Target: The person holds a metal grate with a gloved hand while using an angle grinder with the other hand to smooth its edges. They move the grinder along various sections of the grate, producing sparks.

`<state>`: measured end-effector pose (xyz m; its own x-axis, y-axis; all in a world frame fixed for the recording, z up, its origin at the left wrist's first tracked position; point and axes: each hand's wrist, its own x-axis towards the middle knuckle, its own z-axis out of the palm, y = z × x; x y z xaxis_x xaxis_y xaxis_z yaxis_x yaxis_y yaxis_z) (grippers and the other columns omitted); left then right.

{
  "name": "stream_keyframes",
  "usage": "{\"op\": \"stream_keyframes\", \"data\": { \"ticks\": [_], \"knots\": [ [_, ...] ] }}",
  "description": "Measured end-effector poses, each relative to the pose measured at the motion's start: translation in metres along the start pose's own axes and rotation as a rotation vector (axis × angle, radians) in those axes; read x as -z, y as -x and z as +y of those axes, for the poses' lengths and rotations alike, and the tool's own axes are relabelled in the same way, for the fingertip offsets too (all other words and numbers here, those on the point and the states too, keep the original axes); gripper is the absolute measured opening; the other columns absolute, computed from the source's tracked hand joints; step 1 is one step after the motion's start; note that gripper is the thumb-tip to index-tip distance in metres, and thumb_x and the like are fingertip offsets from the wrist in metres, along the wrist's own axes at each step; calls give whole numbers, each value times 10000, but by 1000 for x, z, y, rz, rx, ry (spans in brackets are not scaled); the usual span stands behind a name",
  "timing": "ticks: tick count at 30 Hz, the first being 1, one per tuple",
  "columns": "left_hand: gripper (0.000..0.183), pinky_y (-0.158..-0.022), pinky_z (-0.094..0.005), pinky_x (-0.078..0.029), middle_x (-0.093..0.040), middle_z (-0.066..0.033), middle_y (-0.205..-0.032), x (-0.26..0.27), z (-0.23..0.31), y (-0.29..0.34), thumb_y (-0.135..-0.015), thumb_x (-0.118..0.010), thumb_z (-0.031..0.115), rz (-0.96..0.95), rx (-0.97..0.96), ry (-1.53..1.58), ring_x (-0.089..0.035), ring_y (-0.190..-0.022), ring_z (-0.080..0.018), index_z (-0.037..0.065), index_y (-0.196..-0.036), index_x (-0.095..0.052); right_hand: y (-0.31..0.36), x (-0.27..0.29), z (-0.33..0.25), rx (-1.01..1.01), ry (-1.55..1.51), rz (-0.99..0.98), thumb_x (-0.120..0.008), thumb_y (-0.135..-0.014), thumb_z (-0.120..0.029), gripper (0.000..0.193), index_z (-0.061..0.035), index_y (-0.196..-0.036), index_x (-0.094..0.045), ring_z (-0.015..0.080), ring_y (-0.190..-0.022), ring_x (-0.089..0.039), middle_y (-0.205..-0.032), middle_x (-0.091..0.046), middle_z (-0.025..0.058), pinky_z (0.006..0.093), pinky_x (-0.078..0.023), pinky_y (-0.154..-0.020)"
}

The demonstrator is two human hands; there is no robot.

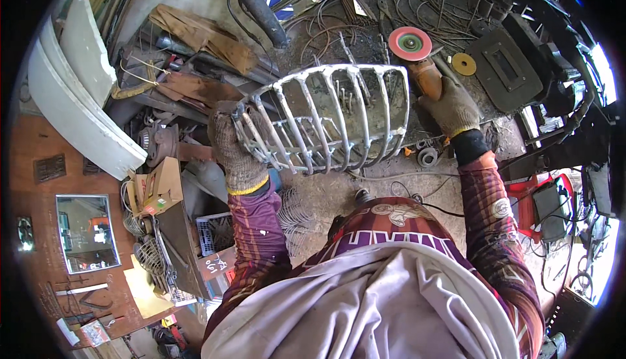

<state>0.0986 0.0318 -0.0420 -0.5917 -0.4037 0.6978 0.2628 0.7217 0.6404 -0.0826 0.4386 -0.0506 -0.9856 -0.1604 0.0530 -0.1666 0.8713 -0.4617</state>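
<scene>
Left hand grips wire guard; right hand holds angle grinder.

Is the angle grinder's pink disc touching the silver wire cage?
No, the angle grinder's pink disc sits apart from the silver wire cage, beside the right hand.

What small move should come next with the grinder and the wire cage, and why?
Probably bring the angle grinder down to the wire cage: the right hand grips it with its pink disc clear of the frame, while the left hand steadies the cage's end.
</scene>
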Motion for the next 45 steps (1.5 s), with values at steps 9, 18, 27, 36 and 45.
{"op": "stream_keyframes", "data": {
  "ticks": [9, 18, 27, 36, 45],
  "knots": [
    [268, -714, -330, -561, -662, -85, -964, -8, 26, 1, -951, -608, 291, -16, 259, 691, -665, -823, -194, 37, -1037, -610, 0, -1, 3, 28, -4, 10, -777, -737, -515, 717, -39, -1251, -623, 361, -999, -683, -1092, -702, 205, 439, -536, -862],
    [335, -811, -354, -554, -653, -99, -1058, 10, 5, 15, -940, -649, 300, 55, 371, 1071, -659, -934, -217, 49, -1154, -586, -4, -6, 10, 7, 24, 0, -760, -747, -541, 729, -31, -1249, -619, 367, -1013, -679, -1100, -696, 218, 447, -534, -870],
    [500, -1021, -537, -470, -658, -177, -1237, 34, 6, 25, -969, -505, 462, 113, 130, 262, -663, -1095, -317, 50, -1222, -631, -10, -10, 18, 28, 23, -10, -768, -754, -518, 704, -29, -1239, -620, 370, -1014, -679, -1104, -694, 225, 446, -535, -878],
    [479, -787, -491, -601, -695, -170, -1140, 30, -14, 29, -952, -608, 436, 0, -2, 6, -711, -909, -315, 28, -1204, -619, -10, -11, 17, 63, 18, -2, -768, -751, -529, 719, -14, -1230, -618, 367, -1018, -677, -1102, -692, 225, 435, -535, -880],
    [364, -809, -397, -562, -691, -59, -1081, -16, 46, 29, -973, -580, 437, 357, 979, 1590, -672, -941, -225, 131, -1156, -651, -4, -3, 8, 33, -14, 12, -768, -748, -519, 687, -30, -1212, -634, 368, -1012, -677, -1096, -698, 208, 444, -534, -866]
  ]
}}
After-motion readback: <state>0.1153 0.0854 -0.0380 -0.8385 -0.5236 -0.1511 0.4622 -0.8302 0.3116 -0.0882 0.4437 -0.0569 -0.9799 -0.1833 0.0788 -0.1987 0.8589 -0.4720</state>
